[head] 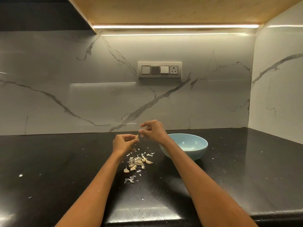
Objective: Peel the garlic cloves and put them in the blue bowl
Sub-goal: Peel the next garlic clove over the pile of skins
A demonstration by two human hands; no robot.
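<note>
- Above the dark desk point(49, 161), the left hand point(123, 143) has its fingers point(131, 137) curled together and pinches a garlic clove point(137, 136) at their tips, the clove standing up out of the grip.
- Just right of it and a little higher, the right hand point(153, 130) has thumb and forefinger drawn close at the clove's tip, the other fingers loosely bent; whether they hold a bit of skin is too small to tell.
- Both hands hang in the air, clear of the desk, with bare forearms reaching in from the near edge.
- Below the hands, a small heap of cloves point(136, 163) lies on the desk, mixed with loose white skins point(130, 179); more flecks of skin are scattered around.
- Right of the heap stands the blue bowl point(195, 149), partly behind the right forearm; the part of its inside that shows holds nothing.
- Behind everything rises a white marble wall point(82, 95) with grey veins, carrying a switch plate point(159, 69) with three switches and a socket.
- Overhead, a light strip point(175, 26) glows under a wooden cabinet point(164, 9).
</note>
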